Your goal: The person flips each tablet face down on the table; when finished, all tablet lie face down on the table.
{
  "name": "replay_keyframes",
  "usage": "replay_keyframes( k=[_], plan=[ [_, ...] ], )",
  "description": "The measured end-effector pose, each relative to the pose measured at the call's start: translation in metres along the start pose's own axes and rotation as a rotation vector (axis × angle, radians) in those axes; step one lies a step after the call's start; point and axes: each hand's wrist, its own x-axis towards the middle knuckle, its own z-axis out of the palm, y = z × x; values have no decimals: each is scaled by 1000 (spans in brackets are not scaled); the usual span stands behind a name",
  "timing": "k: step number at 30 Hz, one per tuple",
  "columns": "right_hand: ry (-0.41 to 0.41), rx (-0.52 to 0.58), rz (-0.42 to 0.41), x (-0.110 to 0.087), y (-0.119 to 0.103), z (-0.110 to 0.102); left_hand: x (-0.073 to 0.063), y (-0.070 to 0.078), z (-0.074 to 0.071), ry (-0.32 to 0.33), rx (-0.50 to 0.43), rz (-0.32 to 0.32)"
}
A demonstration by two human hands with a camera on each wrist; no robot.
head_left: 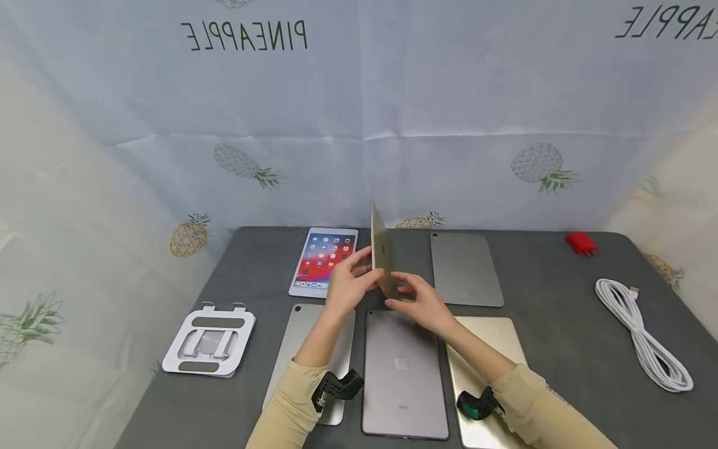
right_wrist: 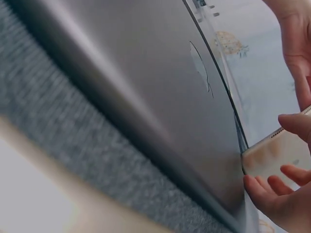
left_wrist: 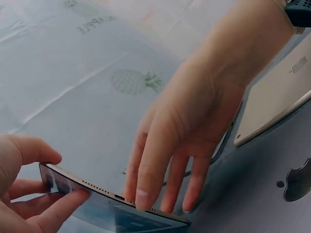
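A gold-backed tablet (head_left: 381, 252) stands on edge between my hands, its screen side toward the left. My left hand (head_left: 348, 280) grips it, thumb and fingers at a corner, as the left wrist view shows (left_wrist: 24, 189). My right hand (head_left: 423, 302) is at the back and port edge of the tablet, fingers extended and mostly straight. In the left wrist view, a fingertip of the right hand (left_wrist: 170, 141) overlaps the edge with the speaker holes. Below the hands lies a dark grey tablet (head_left: 402, 374), back up; it fills much of the right wrist view (right_wrist: 146, 82).
A lit white tablet (head_left: 322, 265) and a silver tablet (head_left: 336, 355) lie left; a grey tablet (head_left: 468, 268) and a gold tablet (head_left: 477, 330) lie right. A white folding stand (head_left: 210, 340) is far left. A red plug (head_left: 581, 242) and coiled white cable (head_left: 639, 330) sit far right.
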Motion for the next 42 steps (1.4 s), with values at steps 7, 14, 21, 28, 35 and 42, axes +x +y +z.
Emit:
replay_keyframes(
  k=[7, 14, 21, 28, 35, 42],
  plan=[
    [-71, 256, 144, 2, 9, -11, 1, -11, -2, 97, -205, -50],
    [-58, 375, 180, -2, 17, -29, 3, -24, -1, 87, -448, -158],
    [22, 181, 167, -9, 18, -43, 6, -33, 2, 28, -499, -247],
    [14, 104, 189, -8, 21, -48, 9, -43, 3, 12, -480, -313],
    [-11, 48, 169, -1, 22, -47, 8, -49, -2, 13, -228, -335],
    [-55, -10, 157, 5, 22, -50, 8, -43, -6, -50, 84, -250]
  ],
)
